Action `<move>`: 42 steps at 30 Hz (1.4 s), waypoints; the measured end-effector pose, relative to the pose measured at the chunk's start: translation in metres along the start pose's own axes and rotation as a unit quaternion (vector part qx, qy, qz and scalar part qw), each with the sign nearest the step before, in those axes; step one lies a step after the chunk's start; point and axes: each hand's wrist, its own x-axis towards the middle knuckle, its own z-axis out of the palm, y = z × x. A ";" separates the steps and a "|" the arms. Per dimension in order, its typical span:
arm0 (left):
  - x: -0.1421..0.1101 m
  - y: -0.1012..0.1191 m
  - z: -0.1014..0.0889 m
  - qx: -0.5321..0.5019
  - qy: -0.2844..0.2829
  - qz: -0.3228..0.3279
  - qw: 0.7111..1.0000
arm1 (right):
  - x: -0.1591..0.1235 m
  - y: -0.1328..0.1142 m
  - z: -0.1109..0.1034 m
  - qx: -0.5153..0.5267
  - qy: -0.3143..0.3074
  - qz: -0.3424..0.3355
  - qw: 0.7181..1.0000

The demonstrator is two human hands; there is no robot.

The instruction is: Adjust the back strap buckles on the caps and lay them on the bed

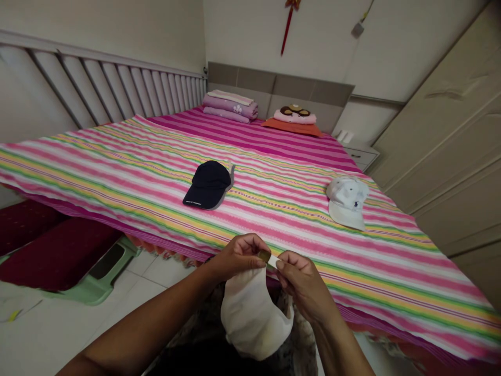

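Note:
A white cap (250,318) hangs from my two hands, close to my body at the near edge of the bed. My left hand (245,253) pinches the brass-coloured buckle (265,256) on its back strap. Between the thumb and fingers of my right hand (301,277) is the strap's white end (274,261), right beside the buckle. Beyond my hands, a dark navy cap (209,183) lies on the striped bedspread (270,193). Farther right on it rests a white cap with a small dark logo (346,201).
Folded lilac bedding (230,108) and an orange and pink pile (293,125) lie by the headboard (254,78). A white slatted rail (129,86) runs along the left. Green stools with dark red covers (70,250) stand at lower left. A wardrobe (450,130) is on the right.

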 end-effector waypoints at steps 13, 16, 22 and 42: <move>-0.004 -0.003 -0.001 0.007 -0.008 0.023 1.000 | -0.001 0.005 0.000 -0.041 0.013 0.000 0.999; -0.004 -0.003 -0.001 0.014 -0.005 0.025 1.000 | -0.003 0.004 0.002 -0.040 0.010 0.007 0.999; -0.005 0.000 0.001 0.013 -0.008 0.006 1.000 | -0.004 0.006 0.004 -0.024 0.018 -0.003 1.000; -0.007 0.001 0.001 0.020 -0.006 -0.022 1.000 | -0.002 0.006 0.004 -0.062 0.041 -0.024 0.997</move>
